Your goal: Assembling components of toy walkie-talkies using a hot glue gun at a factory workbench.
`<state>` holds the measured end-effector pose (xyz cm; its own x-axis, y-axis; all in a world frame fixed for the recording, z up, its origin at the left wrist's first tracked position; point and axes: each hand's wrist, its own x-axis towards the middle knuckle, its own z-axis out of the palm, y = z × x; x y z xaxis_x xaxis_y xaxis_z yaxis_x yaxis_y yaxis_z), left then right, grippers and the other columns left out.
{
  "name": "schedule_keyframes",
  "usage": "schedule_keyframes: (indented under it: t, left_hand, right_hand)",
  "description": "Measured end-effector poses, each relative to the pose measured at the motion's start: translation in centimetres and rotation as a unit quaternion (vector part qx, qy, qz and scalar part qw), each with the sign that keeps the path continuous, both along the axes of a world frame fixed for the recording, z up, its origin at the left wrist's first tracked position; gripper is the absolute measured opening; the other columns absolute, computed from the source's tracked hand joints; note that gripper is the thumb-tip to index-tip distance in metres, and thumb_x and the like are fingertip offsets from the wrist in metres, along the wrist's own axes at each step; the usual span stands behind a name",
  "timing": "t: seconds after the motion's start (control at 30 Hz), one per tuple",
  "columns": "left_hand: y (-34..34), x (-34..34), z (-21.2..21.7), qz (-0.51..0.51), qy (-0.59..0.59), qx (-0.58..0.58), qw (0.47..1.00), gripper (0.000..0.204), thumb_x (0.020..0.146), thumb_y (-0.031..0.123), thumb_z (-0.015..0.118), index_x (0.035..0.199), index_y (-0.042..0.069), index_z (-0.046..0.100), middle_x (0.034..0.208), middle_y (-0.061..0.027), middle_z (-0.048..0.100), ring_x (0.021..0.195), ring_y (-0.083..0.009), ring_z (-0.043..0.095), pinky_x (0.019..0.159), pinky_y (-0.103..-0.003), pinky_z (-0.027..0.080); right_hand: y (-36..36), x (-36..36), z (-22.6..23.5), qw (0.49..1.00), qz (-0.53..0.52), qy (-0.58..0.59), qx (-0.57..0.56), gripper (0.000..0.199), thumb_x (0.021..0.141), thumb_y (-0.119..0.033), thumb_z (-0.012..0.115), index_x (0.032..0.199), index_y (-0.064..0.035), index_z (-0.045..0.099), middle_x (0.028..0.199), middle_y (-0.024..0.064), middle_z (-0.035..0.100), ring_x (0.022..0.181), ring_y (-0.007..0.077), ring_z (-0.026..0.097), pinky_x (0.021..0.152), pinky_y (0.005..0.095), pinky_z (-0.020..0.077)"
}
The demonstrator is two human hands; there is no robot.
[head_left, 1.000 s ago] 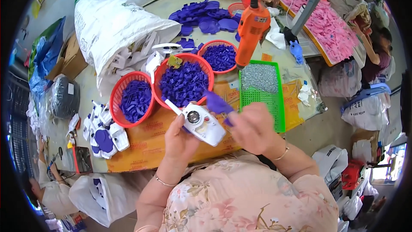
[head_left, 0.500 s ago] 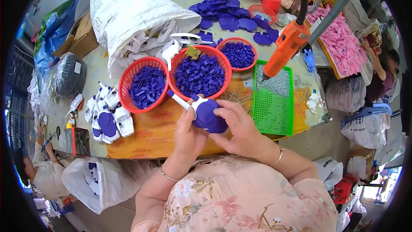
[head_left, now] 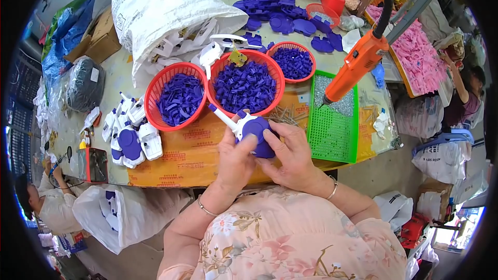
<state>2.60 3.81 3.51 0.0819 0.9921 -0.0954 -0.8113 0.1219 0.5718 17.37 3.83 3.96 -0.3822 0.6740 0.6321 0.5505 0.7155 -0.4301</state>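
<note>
Between my two hands, above the table's front edge, is a white-and-purple plastic assembly point(head_left: 255, 125). It has a round purple cover and a thin white arm with a purple tip pointing up and left. My left hand point(head_left: 234, 163) grips its left side, thumb lying across the purple cover. On the right side, my right hand point(head_left: 291, 156) holds it with thumb and fingers at the edge. The underside is hidden by my fingers. Just beyond stand red baskets of small purple parts: a left one point(head_left: 152, 114), a middle one point(head_left: 279, 105) and a smaller one point(head_left: 313, 74).
Similar white-and-purple assemblies point(head_left: 151, 145) are piled at left. An orange electric screwdriver point(head_left: 355, 67) hangs over a green tray point(head_left: 332, 142) of screws. A white sack point(head_left: 171, 8) spills white parts, and purple covers point(head_left: 282, 25) lie at the back. Other people sit at both sides.
My left thumb has moved from the assembly's side onto the purple cover. The assembly has turned slightly in my hands. The whole view has shifted a little.
</note>
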Motion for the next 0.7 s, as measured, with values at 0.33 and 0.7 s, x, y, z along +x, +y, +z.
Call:
schedule_keyframes:
  t: [0.33, 0.7]
  left_hand:
    - [0.7, -1.2, 0.8, -0.082, 0.0, 0.09, 0.993, 0.06, 0.068, -0.001, 0.07, 0.124, 0.001, 0.046, 0.122, -0.0175, 0.054, 0.112, -0.0293, 0.055, 0.096, -0.042, 0.045]
    - [-0.3, -2.9, -0.3, -0.078, 0.128, 0.118, 0.982, 0.056, 0.062, -0.009, 0.074, 0.114, -0.001, 0.054, 0.111, -0.0179, 0.061, 0.097, -0.0244, 0.062, 0.083, -0.034, 0.052]
  right_hand:
    - [0.6, 1.1, 0.5, 0.924, 0.103, 0.256, -0.266, 0.035, 0.079, -0.015, 0.07, 0.108, 0.0018, 0.059, 0.097, 0.0113, 0.059, 0.086, 0.0202, 0.056, 0.077, 0.0297, 0.0446]
    - [0.5, 1.8, 0.2, 0.974, 0.111, 0.168, -0.106, 0.041, 0.076, -0.012, 0.07, 0.113, 0.0018, 0.057, 0.104, 0.0161, 0.057, 0.091, 0.0308, 0.056, 0.077, 0.0351, 0.0482]
